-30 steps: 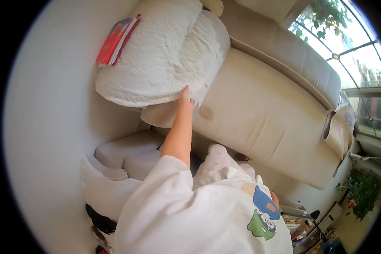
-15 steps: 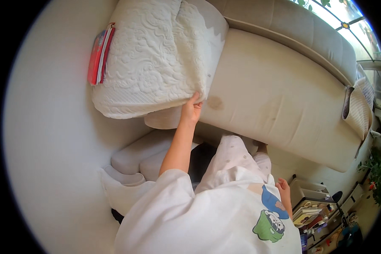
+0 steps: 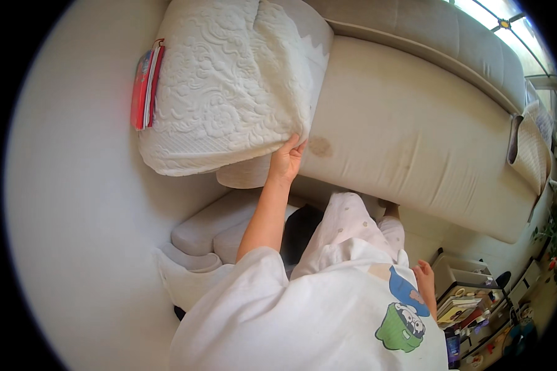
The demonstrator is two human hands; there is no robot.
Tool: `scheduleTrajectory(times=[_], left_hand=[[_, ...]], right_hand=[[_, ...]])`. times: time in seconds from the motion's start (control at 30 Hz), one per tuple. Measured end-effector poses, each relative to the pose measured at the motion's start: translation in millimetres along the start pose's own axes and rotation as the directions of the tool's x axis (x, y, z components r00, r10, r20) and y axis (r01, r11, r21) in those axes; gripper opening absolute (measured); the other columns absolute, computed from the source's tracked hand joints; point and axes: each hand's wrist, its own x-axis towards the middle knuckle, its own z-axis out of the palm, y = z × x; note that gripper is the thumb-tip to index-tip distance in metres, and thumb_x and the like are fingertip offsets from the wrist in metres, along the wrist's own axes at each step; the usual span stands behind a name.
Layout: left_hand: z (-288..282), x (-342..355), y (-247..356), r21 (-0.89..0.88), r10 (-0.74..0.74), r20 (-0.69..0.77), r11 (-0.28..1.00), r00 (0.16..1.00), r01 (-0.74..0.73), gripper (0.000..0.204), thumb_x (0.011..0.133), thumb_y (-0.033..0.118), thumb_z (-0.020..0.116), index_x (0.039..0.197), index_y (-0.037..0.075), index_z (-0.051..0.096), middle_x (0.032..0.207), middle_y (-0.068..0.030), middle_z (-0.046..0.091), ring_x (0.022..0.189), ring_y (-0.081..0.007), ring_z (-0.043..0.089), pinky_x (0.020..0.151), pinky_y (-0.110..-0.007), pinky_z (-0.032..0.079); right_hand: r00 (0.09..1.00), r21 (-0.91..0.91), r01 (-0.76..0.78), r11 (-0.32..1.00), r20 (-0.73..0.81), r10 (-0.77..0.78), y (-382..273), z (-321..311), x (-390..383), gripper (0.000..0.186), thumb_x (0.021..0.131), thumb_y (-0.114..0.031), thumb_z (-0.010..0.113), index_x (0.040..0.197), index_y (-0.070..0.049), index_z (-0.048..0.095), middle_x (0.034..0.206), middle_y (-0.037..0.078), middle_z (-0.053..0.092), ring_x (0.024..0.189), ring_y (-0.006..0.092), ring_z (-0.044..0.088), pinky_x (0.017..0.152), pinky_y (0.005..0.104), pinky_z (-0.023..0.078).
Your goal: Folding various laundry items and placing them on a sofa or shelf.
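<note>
Left hand: The left hand (image 3: 288,157) is closed on the near right corner of the white quilted cover (image 3: 207,93), thumb above and fingers bent around the edge. Probably it grips there because the loose edge gives something to pinch.
White cover: It extends from the left hand, away and to the left, draped over the end part of the sofa. The wide surface below seems to carry its weight, so one hand is enough for the corner.
Folds: They run away from the left hand along the cover's right side; I suppose the cloth is bunched there because it does not lie flat.
Red books: The red books (image 3: 147,86) are at the far left of the left hand, by the cover's edge and near the wall (image 3: 68,154). Whether they lie flat or lean, I cannot tell.
Sofa seat: The bare sofa seat (image 3: 414,123) is to the right of the left hand; a brown stain (image 3: 320,146) is just beside the fingers.
Right hand: The right hand (image 3: 424,278) hangs beside the printed shirt (image 3: 328,321), fingers loosely bent and a little apart, with nothing seen in them.
</note>
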Motion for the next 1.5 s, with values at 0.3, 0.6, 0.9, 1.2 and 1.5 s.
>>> scheduleTrajectory(times=[0.3, 0.6, 0.9, 1.2, 1.5], left_hand=[[42, -26, 13, -0.039, 0.063, 0.0, 0.997, 0.998, -0.063, 0.031, 0.076, -0.005, 0.051, 0.105, 0.005, 0.046, 0.105, -0.0051, 0.051, 0.095, -0.0164, 0.052, 0.083, -0.031, 0.045], [65, -51, 29, -0.094, 0.052, -0.026, 0.994, 0.998, -0.055, 0.027, 0.078, -0.005, 0.049, 0.103, 0.006, 0.049, 0.102, -0.006, 0.055, 0.091, -0.0164, 0.054, 0.085, -0.033, 0.044], [33, -47, 13, 0.073, -0.008, -0.166, 0.997, 0.986, 0.02, 0.026, 0.079, -0.002, 0.049, 0.104, 0.005, 0.049, 0.102, -0.0037, 0.054, 0.091, -0.0147, 0.054, 0.084, -0.032, 0.044], [31, -44, -3, 0.166, 0.01, -0.183, 0.986, 0.983, 0.021, 0.021, 0.081, 0.004, 0.051, 0.102, 0.004, 0.052, 0.103, -0.0051, 0.054, 0.094, -0.0155, 0.053, 0.082, -0.027, 0.043], [28, -46, -6, 0.229, 0.007, -0.181, 0.973, 0.983, 0.035, 0.023, 0.082, 0.006, 0.049, 0.105, 0.005, 0.052, 0.105, -0.0057, 0.054, 0.1, -0.0195, 0.051, 0.083, -0.027, 0.042]], right_hand=[[0.706, 0.191, 0.125, 0.974, 0.672, -0.222, -218, 156, 43, 0.051, 0.086, -0.04, 0.039, 0.121, -0.003, 0.039, 0.11, 0.011, 0.052, 0.097, 0.0168, 0.05, 0.084, 0.0291, 0.037], [0.568, 0.806, -0.355, 0.474, 0.589, -0.575, -412, 312, 92, 0.054, 0.085, -0.041, 0.037, 0.118, 0.0, 0.037, 0.115, 0.01, 0.047, 0.107, 0.0237, 0.043, 0.094, 0.0364, 0.03], [0.694, 0.874, -0.124, 0.469, 0.415, -0.589, -437, 255, 173, 0.028, 0.087, -0.011, 0.034, 0.112, 0.0, 0.04, 0.114, 0.011, 0.047, 0.105, 0.0228, 0.046, 0.091, 0.0381, 0.037], [0.685, 0.85, -0.158, 0.502, 0.461, -0.565, -432, 250, 188, 0.029, 0.088, -0.012, 0.034, 0.112, 0.001, 0.041, 0.115, 0.012, 0.047, 0.108, 0.0233, 0.044, 0.094, 0.0382, 0.033], [0.73, 0.847, -0.171, 0.504, 0.452, -0.513, -428, 255, 190, 0.029, 0.088, -0.013, 0.033, 0.112, 0.001, 0.041, 0.114, 0.012, 0.047, 0.108, 0.0234, 0.044, 0.094, 0.0376, 0.034]])
